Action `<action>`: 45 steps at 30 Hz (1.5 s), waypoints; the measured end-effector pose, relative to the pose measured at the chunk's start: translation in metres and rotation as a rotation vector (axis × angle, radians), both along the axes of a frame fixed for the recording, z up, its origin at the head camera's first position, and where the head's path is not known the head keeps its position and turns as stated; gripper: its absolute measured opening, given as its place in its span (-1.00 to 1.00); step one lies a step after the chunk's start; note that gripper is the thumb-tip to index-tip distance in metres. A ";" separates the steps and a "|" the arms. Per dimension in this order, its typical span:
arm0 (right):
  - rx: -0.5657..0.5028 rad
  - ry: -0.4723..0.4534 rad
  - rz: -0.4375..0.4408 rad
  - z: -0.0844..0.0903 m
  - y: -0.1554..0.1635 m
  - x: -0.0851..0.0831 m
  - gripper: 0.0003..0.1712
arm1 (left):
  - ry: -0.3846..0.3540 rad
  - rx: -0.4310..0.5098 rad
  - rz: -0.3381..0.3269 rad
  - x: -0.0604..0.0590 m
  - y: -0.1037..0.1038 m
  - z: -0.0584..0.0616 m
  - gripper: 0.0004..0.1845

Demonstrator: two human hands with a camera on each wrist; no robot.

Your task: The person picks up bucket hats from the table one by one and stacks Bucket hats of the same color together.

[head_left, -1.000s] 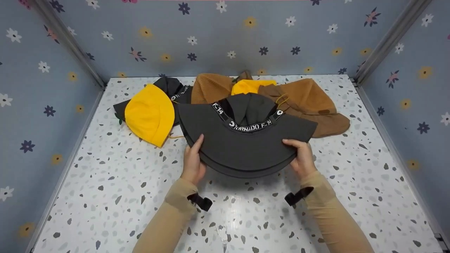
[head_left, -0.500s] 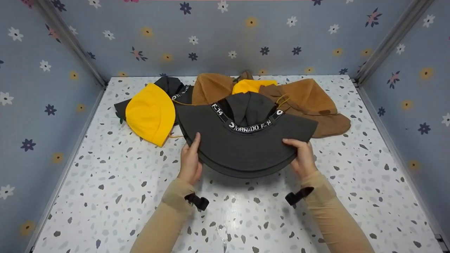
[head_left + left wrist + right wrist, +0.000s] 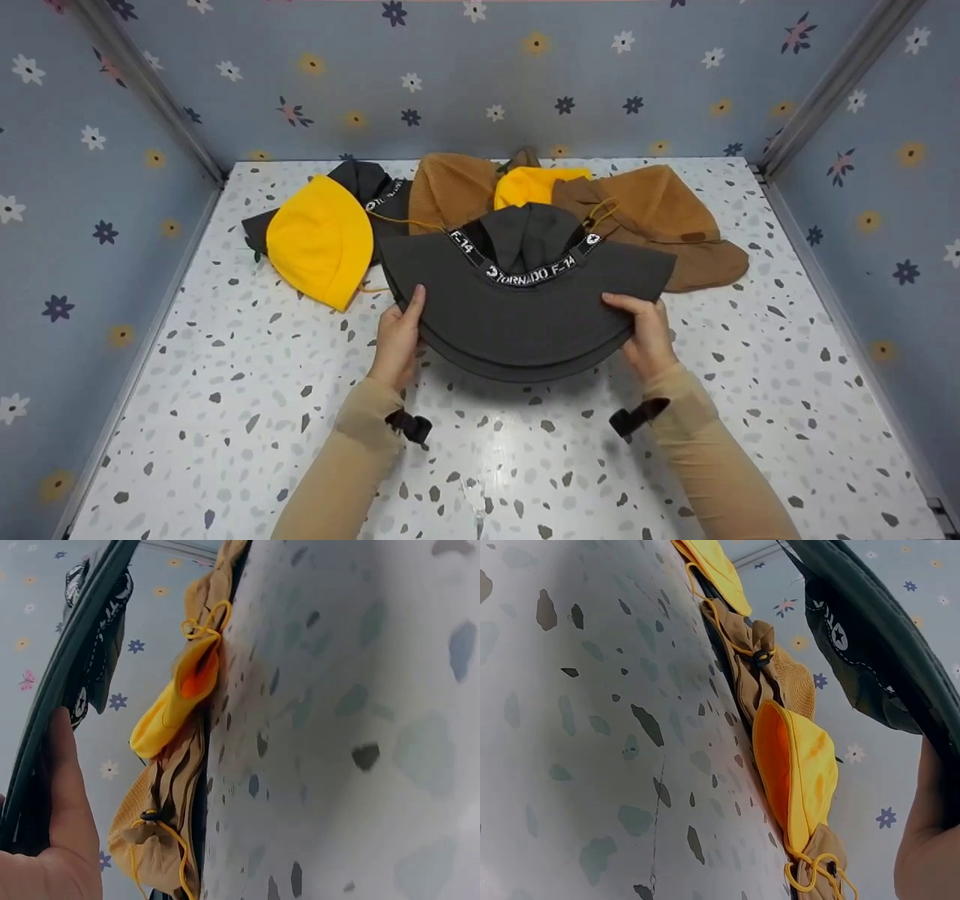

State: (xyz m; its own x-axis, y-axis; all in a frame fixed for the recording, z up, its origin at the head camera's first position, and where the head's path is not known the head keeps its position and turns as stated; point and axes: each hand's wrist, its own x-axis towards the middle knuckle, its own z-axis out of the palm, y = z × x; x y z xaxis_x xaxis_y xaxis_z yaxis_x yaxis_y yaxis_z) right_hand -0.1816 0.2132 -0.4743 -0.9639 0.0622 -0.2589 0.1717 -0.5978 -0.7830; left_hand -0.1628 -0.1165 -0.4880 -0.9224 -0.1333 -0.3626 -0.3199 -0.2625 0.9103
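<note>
A dark grey wide-brimmed hat (image 3: 525, 326) is held up off the table between both hands, its folded brim towards me and a black band lettered "TORNADO F-14" round the crown. My left hand (image 3: 397, 341) grips the brim's left edge, thumb on top. On the right edge, my right hand (image 3: 649, 334) pinches the brim the same way. From the left wrist view, fingers lie under the dark brim (image 3: 56, 682). In the right wrist view the brim (image 3: 885, 622) stands well off the table, with part of the hand (image 3: 930, 840) beneath it.
Behind the held hat lie a yellow hat (image 3: 322, 244) on another dark grey hat (image 3: 360, 184), a brown hat (image 3: 454, 187), a second yellow hat (image 3: 540, 184) and a brown brimmed hat (image 3: 664, 210). Flowered panels (image 3: 480, 82) wall the speckled table (image 3: 225, 420).
My left hand has slid slightly left and outward along the brim. The hat has dipped a little. My right hand has hardly moved.
</note>
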 end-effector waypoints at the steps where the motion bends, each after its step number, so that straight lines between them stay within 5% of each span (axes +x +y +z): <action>1: 0.005 -0.003 -0.001 0.000 0.000 0.000 -0.54 | 0.003 -0.040 0.000 0.000 0.000 -0.001 -0.53; 10: 0.035 0.002 0.046 -0.002 -0.002 0.000 -0.45 | 0.078 -0.332 0.048 0.000 -0.003 -0.004 -0.47; 17: 0.056 -0.057 0.032 -0.004 -0.004 -0.002 -0.46 | 0.185 -0.293 0.108 -0.002 -0.008 -0.001 -0.55; 27: 0.195 -0.064 0.085 -0.012 -0.013 -0.001 -0.36 | 0.056 -0.172 0.191 -0.009 -0.029 0.003 -0.29; 45: 0.411 -0.088 0.208 -0.026 -0.025 0.003 -0.71 | -0.007 -0.448 0.203 -0.004 -0.071 -0.002 -0.55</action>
State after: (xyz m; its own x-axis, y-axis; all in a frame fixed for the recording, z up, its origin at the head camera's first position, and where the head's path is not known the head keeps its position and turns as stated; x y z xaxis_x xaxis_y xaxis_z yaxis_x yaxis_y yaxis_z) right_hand -0.1791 0.1879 -0.5001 -0.9422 -0.0156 -0.3346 0.3315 -0.1871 -0.9247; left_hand -0.1672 -0.1877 -0.4903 -0.8592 -0.4545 -0.2350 -0.3097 0.0965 0.9459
